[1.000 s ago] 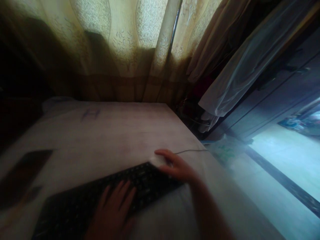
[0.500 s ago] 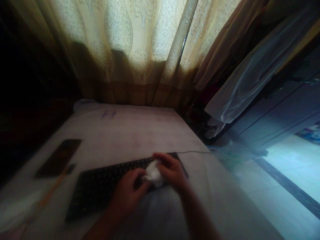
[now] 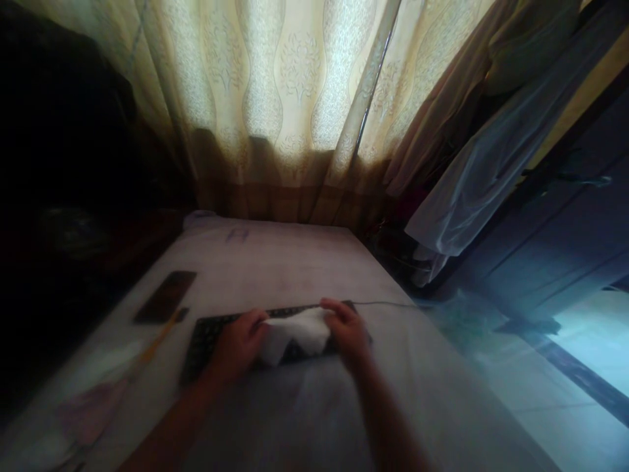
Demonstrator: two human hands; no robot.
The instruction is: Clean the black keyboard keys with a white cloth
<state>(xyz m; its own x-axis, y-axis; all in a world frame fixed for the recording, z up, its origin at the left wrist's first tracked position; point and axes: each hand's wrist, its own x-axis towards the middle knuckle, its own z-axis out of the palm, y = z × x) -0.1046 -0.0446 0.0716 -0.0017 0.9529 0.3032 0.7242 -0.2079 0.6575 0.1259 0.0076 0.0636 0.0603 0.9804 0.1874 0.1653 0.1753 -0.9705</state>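
Note:
A thin white cloth [image 3: 297,331] is stretched between my two hands, over a black keyboard [image 3: 206,337]. My left hand [image 3: 243,341] pinches the cloth's left end between thumb and fingers. At its right end, my right hand [image 3: 346,331] grips it the same way. The cloth's lower edge hangs down in loose folds, and blur hides whether it touches the keys. Lying at a slant on the pale bed or table top, the keyboard is partly covered by both hands and the cloth.
Left of the keyboard lie a dark flat rectangle [image 3: 166,297] like a phone, an orange-handled tool [image 3: 160,337] with a dark end, and a pink item [image 3: 93,410]. A cable [image 3: 388,303] runs off rightward. Behind is a curtain [image 3: 299,72]; garments [image 3: 472,183] hang at the right.
The bunched white cloth has been spread out as my hands moved apart. My view has shifted, so the surface and its objects appear farther right.

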